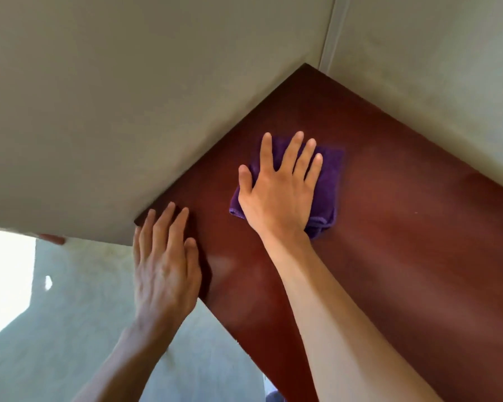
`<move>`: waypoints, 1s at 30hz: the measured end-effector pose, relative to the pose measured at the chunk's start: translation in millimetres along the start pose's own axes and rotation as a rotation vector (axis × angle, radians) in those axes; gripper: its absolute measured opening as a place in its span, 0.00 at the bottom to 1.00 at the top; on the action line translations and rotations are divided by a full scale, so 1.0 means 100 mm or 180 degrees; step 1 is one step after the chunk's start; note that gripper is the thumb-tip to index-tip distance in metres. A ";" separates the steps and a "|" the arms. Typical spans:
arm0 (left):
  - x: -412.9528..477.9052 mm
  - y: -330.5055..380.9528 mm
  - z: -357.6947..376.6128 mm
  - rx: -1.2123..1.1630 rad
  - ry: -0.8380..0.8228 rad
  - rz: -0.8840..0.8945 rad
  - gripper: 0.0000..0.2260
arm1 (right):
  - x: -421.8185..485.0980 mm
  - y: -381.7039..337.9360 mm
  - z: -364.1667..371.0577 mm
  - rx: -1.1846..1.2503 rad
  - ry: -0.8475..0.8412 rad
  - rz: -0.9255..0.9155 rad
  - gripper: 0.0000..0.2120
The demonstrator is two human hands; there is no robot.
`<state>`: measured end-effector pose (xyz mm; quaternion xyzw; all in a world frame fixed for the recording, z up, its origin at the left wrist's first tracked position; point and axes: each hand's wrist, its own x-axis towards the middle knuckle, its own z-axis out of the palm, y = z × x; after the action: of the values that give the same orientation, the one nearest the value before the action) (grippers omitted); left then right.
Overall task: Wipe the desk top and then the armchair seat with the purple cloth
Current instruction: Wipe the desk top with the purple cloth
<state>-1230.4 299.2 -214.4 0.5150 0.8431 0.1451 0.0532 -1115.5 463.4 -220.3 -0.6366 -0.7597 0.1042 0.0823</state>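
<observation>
the right hand (276,195) lies flat, fingers straight, pressing the folded purple cloth (327,181) onto the desk top (404,256), near its far corner; unwiped wood stretches rightward (probably). the left hand (163,262) rests flat, holding nothing, on the near-left edge.

L hand (166,268) & R hand (276,195) both bare, forearms bare too. Tendons & knuckles stand out on back of L.

Right hand (276,192) flat on purple cloth (328,181)
</observation>
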 end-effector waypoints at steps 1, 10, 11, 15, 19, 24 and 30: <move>0.00 -0.12 -0.04 -0.0007 -0.0068 -0.0061 0.23 | -0.07 -0.14 0.03 0.0036 -0.0026 -0.0155 0.34; -0.09 -0.12 0.00 -0.0218 -0.0256 -0.0205 0.22 | -0.78 -0.41 0.08 0.0306 -0.0225 -0.0696 0.31; -0.12 -0.10 0.01 -0.0239 -0.0279 -0.0246 0.22 | -0.87 -0.37 0.06 0.0344 -0.0248 -0.0737 0.31; -0.40 -0.04 0.02 -0.0127 -0.0393 -0.0159 0.24 | -1.35 -0.08 -0.03 0.0431 -0.0357 -0.0990 0.30; -0.80 0.11 -0.01 0.0054 -0.0457 -0.0032 0.23 | -1.79 0.38 -0.14 0.0435 -0.0505 -0.1389 0.30; -1.19 0.63 0.11 -0.0046 -0.0441 -0.0035 0.21 | -2.15 0.98 -0.32 0.0375 -0.0610 -0.1371 0.32; -1.67 1.36 0.33 0.0123 -0.0660 0.0392 0.25 | -2.65 1.97 -0.59 0.0392 -0.0518 -0.0948 0.32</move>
<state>-1029.2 215.7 -215.4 0.5790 0.8025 0.0778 0.1212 -866.5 238.3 -213.2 -0.5003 -0.8419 0.1884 0.0740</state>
